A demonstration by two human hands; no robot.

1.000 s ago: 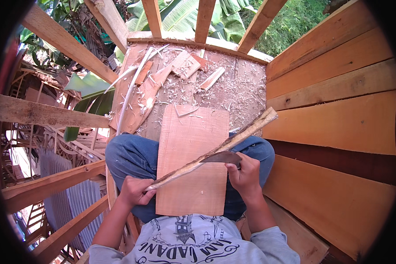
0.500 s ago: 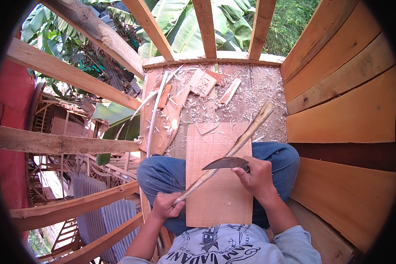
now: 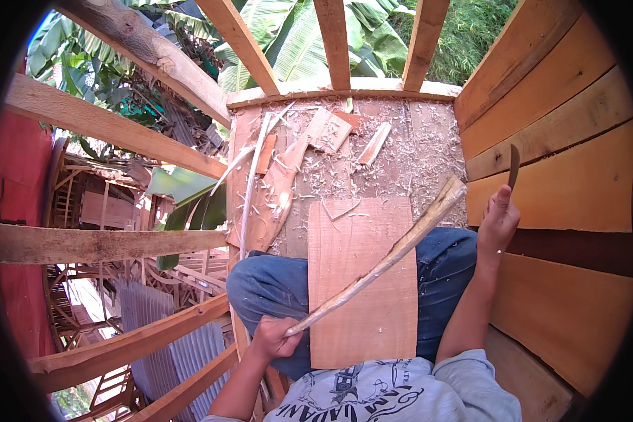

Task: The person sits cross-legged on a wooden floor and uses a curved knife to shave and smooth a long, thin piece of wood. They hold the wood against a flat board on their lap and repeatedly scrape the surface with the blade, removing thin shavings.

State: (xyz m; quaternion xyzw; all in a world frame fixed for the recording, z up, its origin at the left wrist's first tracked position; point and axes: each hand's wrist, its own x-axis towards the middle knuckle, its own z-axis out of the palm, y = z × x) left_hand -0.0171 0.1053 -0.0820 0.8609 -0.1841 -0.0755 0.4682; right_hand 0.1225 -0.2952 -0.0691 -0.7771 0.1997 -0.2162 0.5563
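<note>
Your left hand (image 3: 277,338) clasps the stick (image 3: 420,228), slanting forward and right, its far end left of your right hand (image 3: 498,219), clutching a knife (image 3: 515,167).

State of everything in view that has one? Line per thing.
Left hand: closed on the near end of the stick
Right hand: closed on the knife, clear of the stick
Stick: slightly bent, slanting over the board, far end free
Knife: raised, blade upward
Board: across the legs; whether the stick touches it, unclear
Legs: bent
Shavings: scattered
</note>
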